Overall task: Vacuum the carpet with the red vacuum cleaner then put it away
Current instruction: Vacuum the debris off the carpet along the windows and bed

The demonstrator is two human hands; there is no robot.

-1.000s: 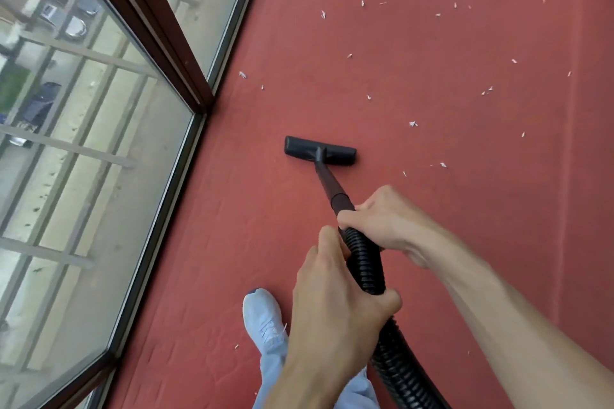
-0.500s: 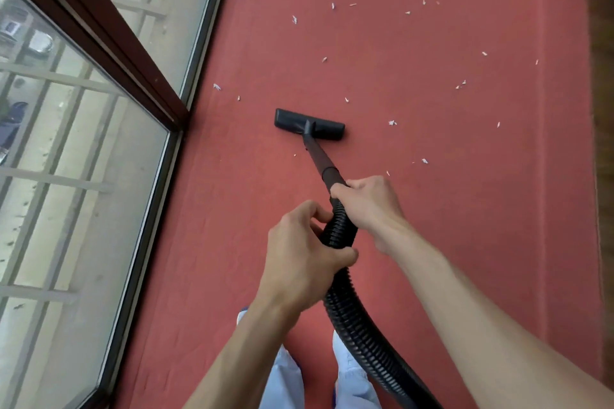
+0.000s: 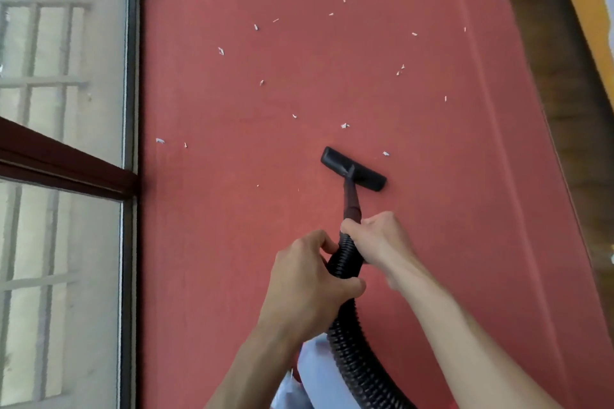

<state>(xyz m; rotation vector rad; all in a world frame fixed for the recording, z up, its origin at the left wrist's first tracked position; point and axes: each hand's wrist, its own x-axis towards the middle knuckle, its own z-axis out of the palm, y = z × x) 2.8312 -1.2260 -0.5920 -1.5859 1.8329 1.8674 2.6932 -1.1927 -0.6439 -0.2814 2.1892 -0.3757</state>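
A red carpet [image 3: 299, 76] covers the floor, strewn with several white paper scraps [image 3: 345, 125]. The black floor nozzle [image 3: 353, 169] of the vacuum lies flat on it, slanted, just short of the scraps. A dark wand [image 3: 351, 202] runs back from it to a black ribbed hose [image 3: 345, 257]. My right hand [image 3: 378, 237] grips the top of the hose where it meets the wand. My left hand [image 3: 307, 279] grips the hose just below. The hose curves down and off the bottom edge; the red vacuum body is out of sight.
Tall glass windows with a dark brown frame [image 3: 66, 163] line the carpet's left edge. Brown wooden floor [image 3: 564, 93] borders the carpet on the right, with a yellow edge [image 3: 588, 10] beyond. Pale trouser legs [image 3: 319, 372] show below my hands.
The view has swung right, so the window now runs straight up the left edge. The nozzle has moved right across the carpet, away from the window, toward the scattered scraps. Both hands keep their grip.
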